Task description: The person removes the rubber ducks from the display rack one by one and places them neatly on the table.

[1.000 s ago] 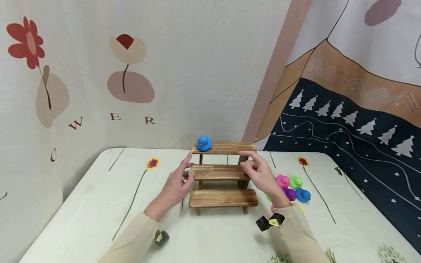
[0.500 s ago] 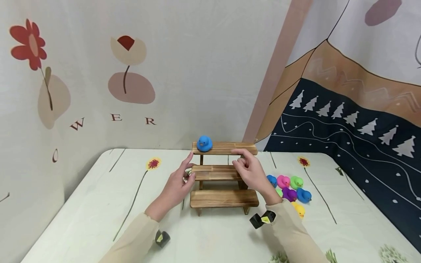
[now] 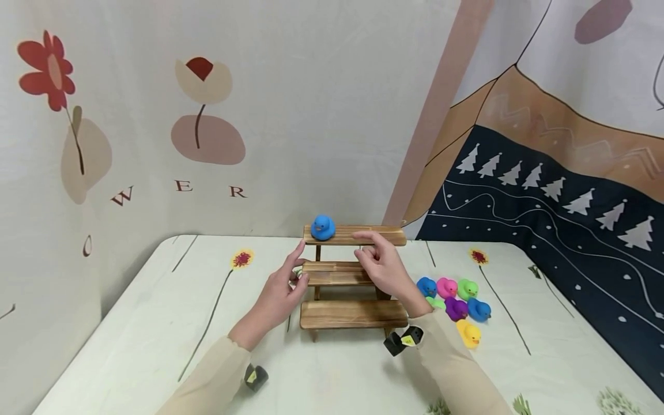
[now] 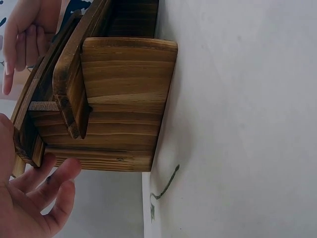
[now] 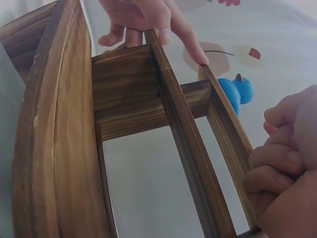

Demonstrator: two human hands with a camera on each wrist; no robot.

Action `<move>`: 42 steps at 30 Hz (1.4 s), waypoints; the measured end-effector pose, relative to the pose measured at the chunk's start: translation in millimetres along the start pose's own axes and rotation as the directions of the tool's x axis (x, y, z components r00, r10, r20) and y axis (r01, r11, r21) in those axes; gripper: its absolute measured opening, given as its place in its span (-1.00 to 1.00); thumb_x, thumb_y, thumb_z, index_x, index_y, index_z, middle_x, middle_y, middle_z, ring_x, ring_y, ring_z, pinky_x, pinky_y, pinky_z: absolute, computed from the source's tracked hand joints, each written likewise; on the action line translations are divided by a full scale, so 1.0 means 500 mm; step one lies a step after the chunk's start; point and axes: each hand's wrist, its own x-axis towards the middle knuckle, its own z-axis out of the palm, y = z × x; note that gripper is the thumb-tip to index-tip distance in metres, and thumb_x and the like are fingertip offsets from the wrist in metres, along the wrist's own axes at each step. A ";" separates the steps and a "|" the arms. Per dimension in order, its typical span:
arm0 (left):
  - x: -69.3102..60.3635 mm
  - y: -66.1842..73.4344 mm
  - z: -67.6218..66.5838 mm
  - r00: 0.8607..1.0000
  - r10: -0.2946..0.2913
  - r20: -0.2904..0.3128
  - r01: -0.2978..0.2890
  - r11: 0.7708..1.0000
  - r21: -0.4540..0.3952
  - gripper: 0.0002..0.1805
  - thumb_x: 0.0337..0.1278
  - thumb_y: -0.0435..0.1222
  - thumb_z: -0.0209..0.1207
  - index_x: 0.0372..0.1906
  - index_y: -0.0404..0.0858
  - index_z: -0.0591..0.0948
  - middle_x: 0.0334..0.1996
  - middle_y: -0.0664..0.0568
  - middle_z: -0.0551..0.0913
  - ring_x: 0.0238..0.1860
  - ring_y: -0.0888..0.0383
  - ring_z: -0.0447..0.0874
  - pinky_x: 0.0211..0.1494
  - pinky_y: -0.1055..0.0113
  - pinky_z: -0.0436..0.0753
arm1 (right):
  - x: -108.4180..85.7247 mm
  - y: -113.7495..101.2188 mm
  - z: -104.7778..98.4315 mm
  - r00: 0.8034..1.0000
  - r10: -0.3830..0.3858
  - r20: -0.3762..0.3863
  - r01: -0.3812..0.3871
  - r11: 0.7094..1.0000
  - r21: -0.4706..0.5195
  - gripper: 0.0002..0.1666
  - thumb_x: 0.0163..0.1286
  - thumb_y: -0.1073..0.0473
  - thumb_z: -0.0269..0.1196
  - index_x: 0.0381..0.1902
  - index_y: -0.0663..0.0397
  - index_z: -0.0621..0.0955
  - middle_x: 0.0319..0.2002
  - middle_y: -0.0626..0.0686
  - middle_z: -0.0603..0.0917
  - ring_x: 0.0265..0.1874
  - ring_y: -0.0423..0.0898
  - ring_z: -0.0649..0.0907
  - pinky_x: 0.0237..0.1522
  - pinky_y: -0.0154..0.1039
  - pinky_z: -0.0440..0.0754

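Observation:
A small wooden three-tier stand (image 3: 354,314) stands mid-table, with a blue rubber duck (image 3: 323,227) on its top shelf at the left end. My left hand (image 3: 275,294) is at the stand's left side, its index fingertip at the top shelf's end and thumb at the middle shelf's end. In the left wrist view its other fingers (image 4: 64,171) are slightly bent near the side panel. My right hand (image 3: 384,266) is over the stand's right half, index finger extended leftward along the top shelf, other fingers folded. I see no duck in it.
To the right of the stand is a group of rubber ducks: blue (image 3: 479,310), pink (image 3: 446,287), green (image 3: 467,289), purple (image 3: 456,309) and yellow (image 3: 469,334). My right sleeve (image 3: 451,357) passes close to them. A printed cloth backdrop (image 3: 290,115) rises behind the table.
My right hand has moved left along the top shelf, from its right end toward the middle, uncovering more of the duck group. My left hand and the blue duck keep their places.

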 end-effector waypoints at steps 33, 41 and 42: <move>0.000 -0.004 -0.003 1.000 -0.031 0.005 0.031 1.000 -0.003 -0.23 0.30 -0.35 0.11 0.53 -0.04 0.05 0.14 -0.21 0.58 -0.42 0.23 0.44 -0.38 0.42 0.53 | 0.076 -0.020 0.049 0.998 -0.059 0.018 0.058 0.995 0.077 -0.56 0.43 0.37 0.07 0.24 0.26 0.42 -0.77 -0.10 0.23 -0.81 -0.22 0.20 -0.55 -0.34 0.29; 0.002 0.004 0.000 1.000 -0.022 0.010 0.022 1.000 0.002 -0.23 0.30 -0.35 0.10 0.52 -0.06 0.04 0.13 -0.23 0.58 -0.42 0.24 0.44 -0.36 0.42 0.54 | 0.081 -0.021 0.058 0.999 -0.049 0.019 0.047 0.996 0.079 -0.55 0.42 0.35 0.08 0.25 0.32 0.40 -0.77 -0.09 0.23 -0.81 -0.22 0.19 -0.61 -0.35 0.24; 0.002 0.005 0.000 1.000 -0.023 0.008 0.023 1.000 0.000 -0.23 0.30 -0.36 0.10 0.52 -0.06 0.05 0.12 -0.23 0.58 -0.42 0.23 0.44 -0.36 0.42 0.54 | 0.083 -0.023 0.059 0.999 -0.041 0.027 0.039 0.996 0.079 -0.54 0.43 0.34 0.08 0.26 0.32 0.39 -0.76 -0.09 0.23 -0.81 -0.22 0.19 -0.61 -0.34 0.24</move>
